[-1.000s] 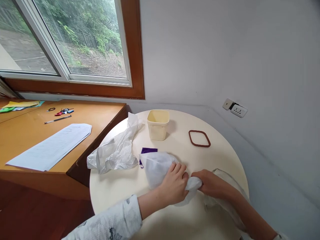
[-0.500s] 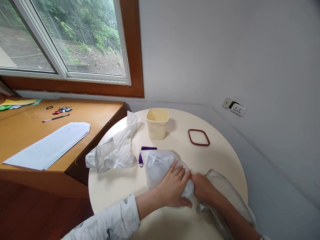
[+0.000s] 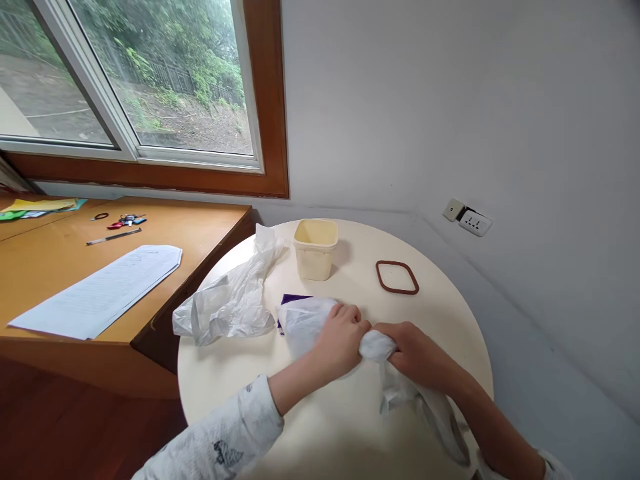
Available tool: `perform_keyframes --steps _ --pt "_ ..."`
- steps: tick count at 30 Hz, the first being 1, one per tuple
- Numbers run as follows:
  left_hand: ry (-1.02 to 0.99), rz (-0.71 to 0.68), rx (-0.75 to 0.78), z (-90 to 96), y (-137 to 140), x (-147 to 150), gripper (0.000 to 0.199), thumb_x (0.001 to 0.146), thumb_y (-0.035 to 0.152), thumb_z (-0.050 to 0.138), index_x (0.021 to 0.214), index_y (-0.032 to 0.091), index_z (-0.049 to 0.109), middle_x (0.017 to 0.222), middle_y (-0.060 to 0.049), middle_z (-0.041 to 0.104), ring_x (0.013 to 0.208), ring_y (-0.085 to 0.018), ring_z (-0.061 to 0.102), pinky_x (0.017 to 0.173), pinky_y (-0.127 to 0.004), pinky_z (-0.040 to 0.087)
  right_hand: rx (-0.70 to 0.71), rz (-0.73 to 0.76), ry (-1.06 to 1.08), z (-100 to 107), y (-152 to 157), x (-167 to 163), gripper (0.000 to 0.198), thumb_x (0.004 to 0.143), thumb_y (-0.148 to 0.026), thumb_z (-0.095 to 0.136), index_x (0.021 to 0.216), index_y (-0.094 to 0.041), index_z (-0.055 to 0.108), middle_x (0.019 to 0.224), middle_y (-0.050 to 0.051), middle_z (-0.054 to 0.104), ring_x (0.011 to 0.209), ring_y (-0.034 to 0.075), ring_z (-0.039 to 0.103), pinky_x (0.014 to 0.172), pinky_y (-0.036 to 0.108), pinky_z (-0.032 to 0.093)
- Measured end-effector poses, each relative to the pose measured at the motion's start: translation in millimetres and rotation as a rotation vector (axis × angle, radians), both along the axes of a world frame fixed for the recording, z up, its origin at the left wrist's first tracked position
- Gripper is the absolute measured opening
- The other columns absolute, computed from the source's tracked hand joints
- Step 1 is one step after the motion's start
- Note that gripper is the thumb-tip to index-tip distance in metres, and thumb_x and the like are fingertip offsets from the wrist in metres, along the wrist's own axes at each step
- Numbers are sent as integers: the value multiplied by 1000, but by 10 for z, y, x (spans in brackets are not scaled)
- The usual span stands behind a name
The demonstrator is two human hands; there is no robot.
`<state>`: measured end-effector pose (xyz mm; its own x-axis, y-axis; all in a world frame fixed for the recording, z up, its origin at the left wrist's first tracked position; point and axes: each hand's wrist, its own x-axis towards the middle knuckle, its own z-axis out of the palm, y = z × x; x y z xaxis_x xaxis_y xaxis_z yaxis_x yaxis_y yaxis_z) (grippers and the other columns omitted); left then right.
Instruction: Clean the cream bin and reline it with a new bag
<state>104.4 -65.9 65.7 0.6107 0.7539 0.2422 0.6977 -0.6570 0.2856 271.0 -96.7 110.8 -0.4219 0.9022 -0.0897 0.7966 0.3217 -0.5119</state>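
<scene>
A white plastic bag (image 3: 306, 321) lies gathered on the round table, its far part spread over a dark purple item (image 3: 295, 298) that shows only at the edges. My left hand (image 3: 343, 340) is closed around the bag's middle, fingers curled into the film. Close beside it, my right hand (image 3: 417, 353) grips the same bag, and a bunched white bulge sticks out between the two hands. Loose film trails from under the right hand toward the near right edge. Whatever may be inside the bag is hidden.
Beyond the hands stands an open cream plastic container (image 3: 315, 257). A brown rounded-square ring (image 3: 397, 277) lies to its right. Another crumpled white bag (image 3: 230, 307) covers the round table's (image 3: 330, 427) left side. Papers (image 3: 105, 290) and a pen (image 3: 114, 236) rest on the wooden desk (image 3: 215, 230).
My left hand has gone from lying spread on the bag to clutching it. My right hand has lifted slightly, and the bag is now bunched narrower between both hands.
</scene>
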Motion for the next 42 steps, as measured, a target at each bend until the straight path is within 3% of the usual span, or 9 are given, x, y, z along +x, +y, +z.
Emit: perform_keyframes --steps 6,13,19,23,26,29,32,35,42 --pt "-116 10 16 196 149 -228 32 57 -1 49 78 19 60 96 -5 53 94 -20 49 91 -36 37 149 -106 -132 339 113 113 32 65 -8 40 83 -23 62 67 -1 62 59 13 50 54 24 29" --pt "-189 -43 -141 321 179 -403 32 60 4 50 88 19 59 106 -7 54 104 -23 49 94 -37 40 302 -220 2 421 302 228 46 62 -3 39 96 -21 64 93 2 67 80 17 58 65 26 41" --pt "-371 -211 -308 524 104 -409 44 66 5 47 107 21 48 120 -4 51 110 -20 48 109 -45 16 284 -244 146 476 518 228 47 61 -4 40 97 -22 64 104 2 65 91 18 58 71 25 43" --pt "-592 -184 -503 520 38 -414 34 69 6 45 99 19 45 95 -3 58 82 -15 54 79 -32 45 211 -221 170 462 640 196 35 65 -12 42 90 -21 65 89 2 67 79 17 58 65 24 42" --pt "-771 -227 -736 492 11 -426 46 68 5 44 110 22 34 81 1 59 64 -11 52 54 -21 39 196 -218 150 420 703 153 30 64 -16 44 84 -21 66 82 1 65 73 16 57 62 24 41" --pt "-881 -334 -895 517 -2 -427 66 66 4 46 124 25 22 86 -2 64 71 -14 58 57 -22 40 177 -223 127 387 757 107 26 63 -18 47 81 -21 65 78 1 65 72 15 55 60 23 39" --pt "-945 -406 -1046 565 -2 -398 63 63 4 47 121 25 34 95 -5 65 90 -21 60 71 -31 45 139 -192 123 380 819 59 24 63 -17 47 79 -20 65 78 1 65 69 14 55 58 22 38" --pt "-961 -459 -1144 592 11 -343 46 58 4 45 100 20 57 81 -4 64 87 -22 61 78 -37 45 148 -143 112 402 886 0 28 60 -14 48 82 -19 63 81 1 64 66 13 54 56 21 36" --pt "-583 -482 -1046 683 61 -294 40 56 6 40 81 17 69 59 1 51 57 -11 47 53 -23 39 225 -167 -14 629 924 -106 18 62 -15 48 75 -20 60 62 -2 53 48 8 36 45 22 24"
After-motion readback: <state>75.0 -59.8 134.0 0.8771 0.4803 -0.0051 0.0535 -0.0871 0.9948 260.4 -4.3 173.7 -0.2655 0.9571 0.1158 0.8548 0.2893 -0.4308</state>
